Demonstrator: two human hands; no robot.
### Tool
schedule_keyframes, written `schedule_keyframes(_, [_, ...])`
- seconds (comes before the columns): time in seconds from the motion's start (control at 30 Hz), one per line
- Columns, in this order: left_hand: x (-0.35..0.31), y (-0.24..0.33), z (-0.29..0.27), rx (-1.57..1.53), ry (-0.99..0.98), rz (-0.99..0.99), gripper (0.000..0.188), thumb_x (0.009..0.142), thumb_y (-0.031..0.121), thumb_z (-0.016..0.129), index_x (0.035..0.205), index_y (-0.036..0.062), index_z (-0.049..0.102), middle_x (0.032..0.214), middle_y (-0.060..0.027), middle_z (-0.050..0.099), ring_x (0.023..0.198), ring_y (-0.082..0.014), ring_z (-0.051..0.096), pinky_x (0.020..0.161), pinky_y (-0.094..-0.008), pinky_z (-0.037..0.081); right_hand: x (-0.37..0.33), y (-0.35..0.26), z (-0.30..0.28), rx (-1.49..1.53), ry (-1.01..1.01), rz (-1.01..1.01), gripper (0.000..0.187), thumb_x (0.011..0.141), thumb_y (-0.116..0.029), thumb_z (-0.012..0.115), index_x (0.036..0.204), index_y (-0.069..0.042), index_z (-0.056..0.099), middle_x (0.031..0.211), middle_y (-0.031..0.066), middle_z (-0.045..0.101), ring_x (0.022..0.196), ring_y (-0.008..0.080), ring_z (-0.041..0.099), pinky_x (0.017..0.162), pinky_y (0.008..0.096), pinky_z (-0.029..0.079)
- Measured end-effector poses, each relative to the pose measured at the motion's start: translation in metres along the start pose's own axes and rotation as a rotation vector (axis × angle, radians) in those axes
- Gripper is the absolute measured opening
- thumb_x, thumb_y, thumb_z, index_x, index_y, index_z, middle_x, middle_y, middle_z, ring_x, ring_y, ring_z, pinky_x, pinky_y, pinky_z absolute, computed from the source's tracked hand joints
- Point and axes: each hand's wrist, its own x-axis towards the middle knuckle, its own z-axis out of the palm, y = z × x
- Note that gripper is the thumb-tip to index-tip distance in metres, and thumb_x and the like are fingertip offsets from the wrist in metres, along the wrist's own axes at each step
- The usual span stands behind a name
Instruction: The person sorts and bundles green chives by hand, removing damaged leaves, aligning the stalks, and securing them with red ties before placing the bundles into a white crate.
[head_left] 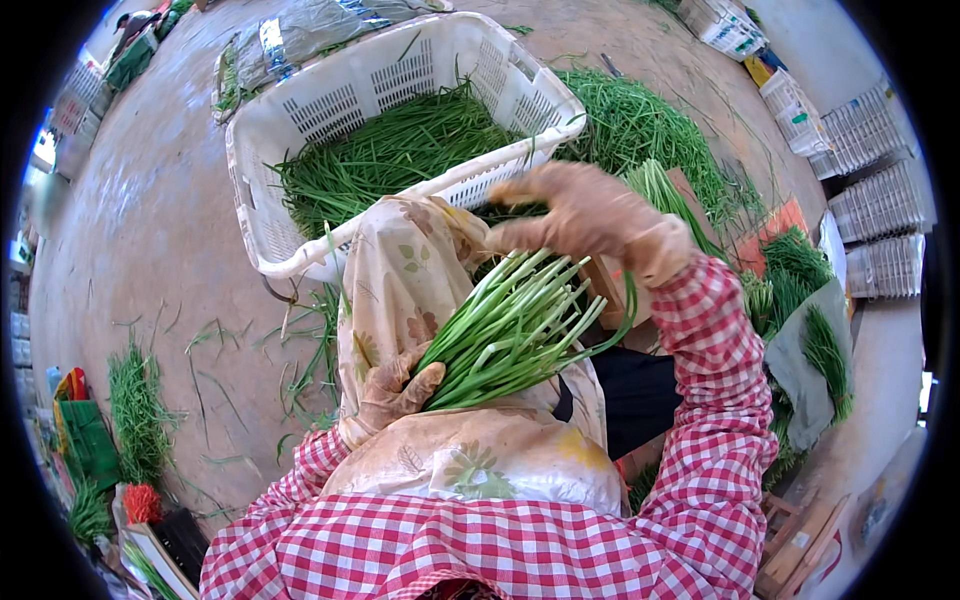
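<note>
In my gloved left hand [393,392] is a bunch of garlic chives [510,325], held low over my lap with the fingers wrapped round it. Its pale stalk ends point up and to the right, and one green leaf curls out at the right side. My gloved right hand [590,215] is raised above the pale ends, slightly blurred, with thumb and fingers apart and nothing between them. Beneath the hands, a stained flower-patterned apron [400,270] covers my lap and knee. Just beyond my knee stands a white plastic crate [255,215] with loose chives [400,145] in it.
A large heap of chives [640,125] lies right of the crate. More bundles [795,265] and a grey cloth [805,345] are at my right. Stacked white crates [880,210] line the right wall. Loose stalks and a pile of greens [137,410] lie on the floor at left.
</note>
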Motion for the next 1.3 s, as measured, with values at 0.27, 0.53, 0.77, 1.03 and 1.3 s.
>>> schedule_keyframes(0.27, [0.004, -0.027, -0.017, -0.111, 0.019, 0.011, 0.039, 0.096, 0.028, 0.053, 0.122, 0.0003, 0.056, 0.110, -0.0019, 0.062, 0.099, -0.0067, 0.053, 0.088, -0.0220, 0.041, -0.003, 0.002, 0.019, 0.401, -0.057, 0.034, 0.035, 0.081, -0.035, 0.069, 0.098, -0.004, 0.069, 0.087, 0.0137, 0.068, 0.086, 0.0234, 0.063, 0.080, 0.0355, 0.049])
schedule_keyframes(0.53, [0.006, -0.034, -0.032, -0.246, 0.176, -0.035, 0.039, 0.094, 0.038, 0.053, 0.110, 0.0034, 0.062, 0.100, -0.0013, 0.065, 0.085, -0.0085, 0.059, 0.077, -0.0246, 0.049, -0.056, 0.019, -0.026, 0.681, 0.537, 0.014, 0.034, 0.085, -0.039, 0.065, 0.094, -0.006, 0.068, 0.083, 0.0082, 0.065, 0.082, 0.0170, 0.062, 0.073, 0.0267, 0.049])
schedule_keyframes(0.77, [0.006, -0.036, -0.033, -0.202, 0.171, -0.054, 0.055, 0.089, 0.049, 0.055, 0.119, 0.0029, 0.055, 0.106, -0.0060, 0.064, 0.089, -0.0147, 0.062, 0.078, -0.0285, 0.053, -0.023, 0.007, 0.024, 0.202, 0.039, 0.169, 0.036, 0.075, -0.034, 0.075, 0.097, -0.006, 0.071, 0.093, 0.0132, 0.068, 0.084, 0.0233, 0.063, 0.076, 0.0332, 0.048])
schedule_keyframes(1.03, [0.006, -0.036, -0.025, -0.486, 0.062, -0.035, 0.081, 0.076, 0.068, 0.056, 0.123, 0.0022, 0.052, 0.115, -0.0081, 0.060, 0.102, -0.0175, 0.059, 0.089, -0.0307, 0.048, -0.016, 0.026, 0.044, 0.812, -0.234, 0.074, 0.031, 0.085, -0.035, 0.067, 0.096, -0.005, 0.070, 0.083, 0.0027, 0.066, 0.074, 0.0111, 0.057, 0.072, 0.0275, 0.047])
schedule_keyframes(1.3, [0.003, -0.049, -0.049, -0.252, -0.166, -0.036, 0.113, 0.064, 0.081, 0.053, 0.139, 0.0000, 0.031, 0.137, -0.0114, 0.044, 0.121, -0.0227, 0.047, 0.101, -0.0360, 0.039, -0.051, 0.069, -0.044, 1.525, 0.185, -0.584, 0.024, 0.093, -0.031, 0.055, 0.087, -0.009, 0.062, 0.067, -0.0040, 0.054, 0.057, 0.0013, 0.045, 0.050, 0.0171, 0.038])
